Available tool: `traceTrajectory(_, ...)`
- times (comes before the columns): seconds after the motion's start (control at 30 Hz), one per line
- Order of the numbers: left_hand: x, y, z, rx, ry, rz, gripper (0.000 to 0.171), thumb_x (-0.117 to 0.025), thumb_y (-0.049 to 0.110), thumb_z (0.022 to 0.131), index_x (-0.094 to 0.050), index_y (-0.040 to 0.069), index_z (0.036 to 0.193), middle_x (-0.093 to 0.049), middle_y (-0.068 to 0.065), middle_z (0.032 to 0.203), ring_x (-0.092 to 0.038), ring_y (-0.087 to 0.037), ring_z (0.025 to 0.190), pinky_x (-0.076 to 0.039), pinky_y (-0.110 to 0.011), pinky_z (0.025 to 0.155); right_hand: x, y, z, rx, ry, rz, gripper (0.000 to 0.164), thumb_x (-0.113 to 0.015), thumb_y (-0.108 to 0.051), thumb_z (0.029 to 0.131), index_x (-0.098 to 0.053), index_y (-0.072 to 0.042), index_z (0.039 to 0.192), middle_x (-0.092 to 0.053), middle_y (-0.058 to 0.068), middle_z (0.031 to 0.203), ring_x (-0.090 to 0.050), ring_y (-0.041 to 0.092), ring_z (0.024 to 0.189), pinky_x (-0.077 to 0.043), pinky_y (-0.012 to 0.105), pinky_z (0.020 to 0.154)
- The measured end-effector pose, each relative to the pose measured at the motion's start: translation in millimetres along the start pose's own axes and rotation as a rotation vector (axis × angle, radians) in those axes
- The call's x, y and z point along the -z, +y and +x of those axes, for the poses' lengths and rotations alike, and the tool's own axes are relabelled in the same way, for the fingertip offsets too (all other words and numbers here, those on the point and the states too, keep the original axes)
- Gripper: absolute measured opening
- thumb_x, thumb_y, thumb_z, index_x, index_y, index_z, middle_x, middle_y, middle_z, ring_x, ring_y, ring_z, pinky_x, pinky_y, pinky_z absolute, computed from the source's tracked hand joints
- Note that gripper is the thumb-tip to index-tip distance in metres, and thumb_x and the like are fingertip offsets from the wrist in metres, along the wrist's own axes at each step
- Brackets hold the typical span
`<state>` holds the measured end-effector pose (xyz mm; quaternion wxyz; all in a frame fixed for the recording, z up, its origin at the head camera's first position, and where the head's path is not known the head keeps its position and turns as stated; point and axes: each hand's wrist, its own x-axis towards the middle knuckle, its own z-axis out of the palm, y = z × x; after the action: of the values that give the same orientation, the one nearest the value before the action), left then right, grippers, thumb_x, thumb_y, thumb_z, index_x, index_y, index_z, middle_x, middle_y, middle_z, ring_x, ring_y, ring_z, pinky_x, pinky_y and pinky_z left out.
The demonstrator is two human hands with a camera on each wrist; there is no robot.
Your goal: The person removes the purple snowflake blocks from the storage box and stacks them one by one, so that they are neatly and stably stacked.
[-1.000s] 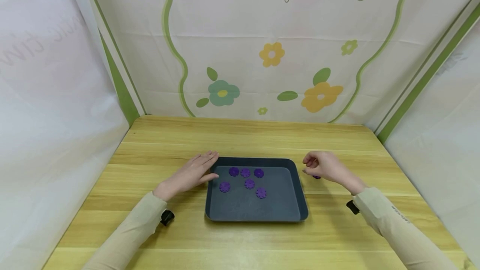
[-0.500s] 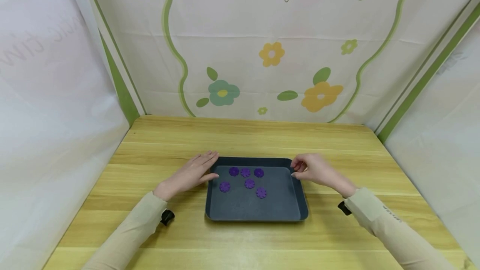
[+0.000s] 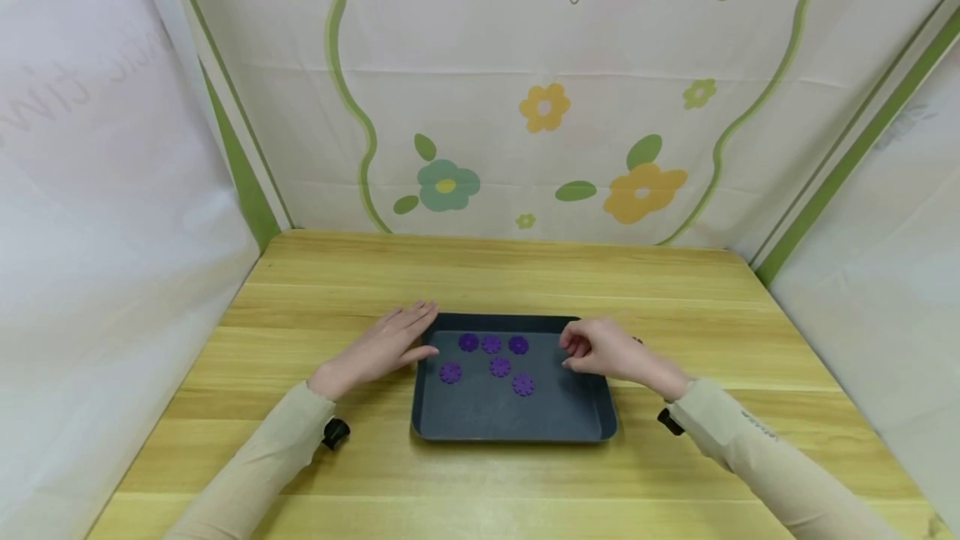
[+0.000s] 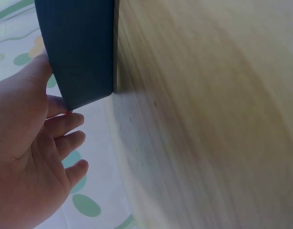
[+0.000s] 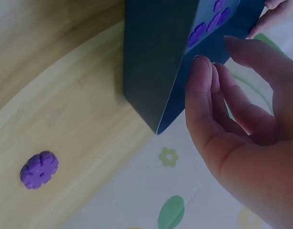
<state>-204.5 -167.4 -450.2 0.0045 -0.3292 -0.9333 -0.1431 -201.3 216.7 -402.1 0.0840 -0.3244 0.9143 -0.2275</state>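
My left hand (image 3: 385, 348) rests at the far left corner of a dark blue-grey tray (image 3: 510, 419). Its fingers lie extended past the corner and the thumb reaches over the left rim. Over the tray's right part is my right hand (image 3: 607, 348), fingers loosely bent. In the right wrist view its thumb and index fingertip stand apart with nothing visible between them. Several purple flower-shaped discs (image 3: 499, 367) lie scattered in the tray's left and middle. Outside, right of the tray, a purple disc-shaped piece (image 5: 39, 170) sits on the table; from the head view my right hand mostly hides it.
A wooden table (image 3: 345, 473) carries the tray. White cloth (image 3: 480, 65) with printed flowers hangs behind the table's far edge, and more cloth panels (image 3: 97, 240) stand on both sides. Each wrist wears a small black device (image 3: 335, 433).
My right hand has moved left, from beside the purple piece on the table, across the tray's right rim and over its inside. The left hand and the discs in the tray stay put.
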Motion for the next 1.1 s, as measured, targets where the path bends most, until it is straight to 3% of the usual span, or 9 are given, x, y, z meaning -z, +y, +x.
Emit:
traceTrajectory(0.13,-0.1,0.1,0.9,0.005,-0.007,0.0,0.072,-0.052,0.045,0.101,-0.032,0.003,0.155,-0.033,-0.015,0.161,-0.03,-0.032,0.151,-0.028,-0.056,0.121,-6.1,-2.3,3.3,0.05,-0.005,-0.009,0.014,-0.075,-0.006,0.084,-0.069,-0.001,0.096,-0.071,0.008,0.087,-0.064,0.005,0.074,-0.055,0.017,0.066)
traceTrajectory(0.5,1.7,1.8,0.9,-0.002,-0.001,0.007,0.071,-0.053,0.044,0.1,-0.033,0.002,0.154,-0.035,-0.018,0.16,-0.032,-0.033,0.15,-0.028,-0.057,0.121,-22.2,-9.8,13.9,0.061,-0.081,0.028,0.014,-0.077,-0.009,0.084,-0.069,-0.003,0.094,-0.071,0.005,0.087,-0.06,0.0,0.073,-0.053,0.016,0.065)
traceTrajectory(1.1,2.1,2.7,-0.1,-0.007,0.011,0.015,0.07,-0.054,0.042,0.1,-0.034,0.001,0.153,-0.036,-0.018,0.159,-0.032,-0.035,0.149,-0.029,-0.058,0.12,-34.8,-25.7,29.5,0.084,-0.172,0.007,0.019,-0.079,-0.011,0.084,-0.069,-0.005,0.098,-0.07,0.005,0.089,-0.063,0.011,0.077,-0.052,0.017,0.067)
